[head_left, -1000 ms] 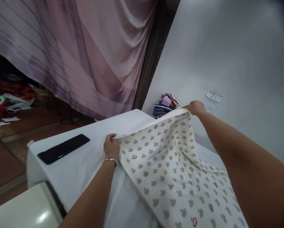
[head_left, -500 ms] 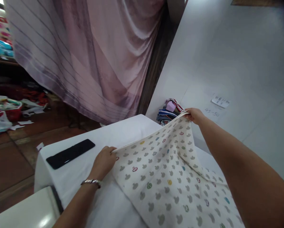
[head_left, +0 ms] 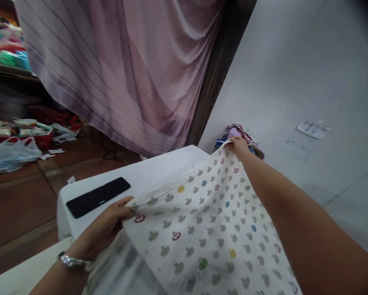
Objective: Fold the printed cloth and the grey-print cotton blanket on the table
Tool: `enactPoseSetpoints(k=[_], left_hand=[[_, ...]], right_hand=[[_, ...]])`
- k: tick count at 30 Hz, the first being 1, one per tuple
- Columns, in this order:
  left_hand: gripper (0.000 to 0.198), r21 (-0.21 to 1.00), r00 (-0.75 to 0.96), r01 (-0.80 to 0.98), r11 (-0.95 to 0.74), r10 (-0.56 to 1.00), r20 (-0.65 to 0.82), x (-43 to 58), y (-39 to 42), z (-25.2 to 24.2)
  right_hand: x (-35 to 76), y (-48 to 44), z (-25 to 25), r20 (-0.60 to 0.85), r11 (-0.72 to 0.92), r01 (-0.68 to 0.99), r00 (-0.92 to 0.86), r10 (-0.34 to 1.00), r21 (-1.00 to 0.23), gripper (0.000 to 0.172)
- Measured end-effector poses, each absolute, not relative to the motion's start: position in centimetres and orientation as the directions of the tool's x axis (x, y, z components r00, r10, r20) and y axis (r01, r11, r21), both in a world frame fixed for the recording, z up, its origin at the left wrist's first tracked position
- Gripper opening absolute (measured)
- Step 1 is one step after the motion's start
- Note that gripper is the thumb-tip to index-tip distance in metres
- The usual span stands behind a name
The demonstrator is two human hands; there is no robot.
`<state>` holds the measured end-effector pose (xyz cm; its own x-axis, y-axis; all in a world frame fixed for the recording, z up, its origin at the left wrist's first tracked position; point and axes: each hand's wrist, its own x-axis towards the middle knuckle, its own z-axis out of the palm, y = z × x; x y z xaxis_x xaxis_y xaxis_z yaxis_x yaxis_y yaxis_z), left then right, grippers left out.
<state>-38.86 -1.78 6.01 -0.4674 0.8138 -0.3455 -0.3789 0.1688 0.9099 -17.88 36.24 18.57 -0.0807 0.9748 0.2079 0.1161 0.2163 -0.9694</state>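
Note:
I hold a cream cloth (head_left: 208, 229) printed with small grey and coloured mouse-head shapes, stretched out above a white-covered table (head_left: 159, 168). My left hand (head_left: 110, 223), with a metal bracelet on its wrist, pinches the cloth's near left corner. My right hand (head_left: 239, 147) grips the far corner, raised near the wall. Between the two hands the top edge of the cloth runs taut. The rest of the cloth slopes down toward me and hides part of the table.
A black phone (head_left: 98, 196) lies on the table's left part. A heap of folded coloured fabrics (head_left: 248, 137) sits by the white wall, which bears a paper note (head_left: 313, 129). A pink curtain (head_left: 125, 73) hangs behind; bags and clutter (head_left: 14, 141) lie on the brown floor at left.
My left hand has pulled its corner back toward me and lifted it off the table. The cloth now hangs spread and taut; the view has shifted rightward.

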Motion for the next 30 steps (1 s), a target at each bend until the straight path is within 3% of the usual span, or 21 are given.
enactPoseSetpoints(k=[2, 4, 8, 14, 20, 23, 27, 30], left_hand=[[0.021, 0.916, -0.482, -0.356, 0.184, 0.804, -0.349, -39.5, -1.2, 4.6], [0.015, 0.943, -0.6, -0.27, 0.194, 0.732, -0.323, -40.0, -0.7, 2.7], [0.009, 0.943, -0.825, 0.033, 0.33, 0.541, -0.16, -40.4, -0.4, -0.5], [0.003, 0.775, -0.821, 0.381, 0.504, 0.571, 0.033, -40.3, -0.3, -1.0], [0.003, 0.698, -0.795, 0.419, 0.581, 0.605, -0.026, -40.2, -0.1, -0.3], [0.004, 0.703, -0.791, 0.419, 0.574, 0.611, -0.027, -40.2, -0.1, -0.2], [0.002, 0.721, -0.798, 0.422, 0.55, 0.602, 0.008, -40.2, -0.2, -0.1], [0.006, 0.754, -0.83, 0.385, 0.532, 0.557, 0.031, -40.1, -0.4, 0.0]], right_hand=[[-19.3, 36.8, 17.2, 0.188, 0.198, 0.124, -0.089, 0.978, -0.972, 0.016], [-20.7, 37.3, 15.4, 0.169, 0.183, 0.144, -0.103, 0.98, -0.972, 0.019], [-22.8, 37.4, 10.8, 0.114, 0.143, 0.225, -0.134, 0.984, -0.964, 0.026], [-22.6, 34.1, 4.3, -0.016, 0.104, 0.388, -0.294, 0.956, -0.916, 0.053], [-16.9, 24.8, 0.0, -0.006, 0.238, 0.503, -0.436, 0.9, -0.831, 0.042], [-11.2, 18.9, -1.8, 0.064, 0.552, 0.605, -0.639, 0.767, -0.574, 0.048], [-4.0, 12.2, -3.2, -0.026, 0.623, 0.685, -0.681, 0.732, -0.378, 0.053], [-0.6, 9.2, -3.4, -0.016, 0.616, 0.734, -0.647, 0.763, -0.287, 0.053]])
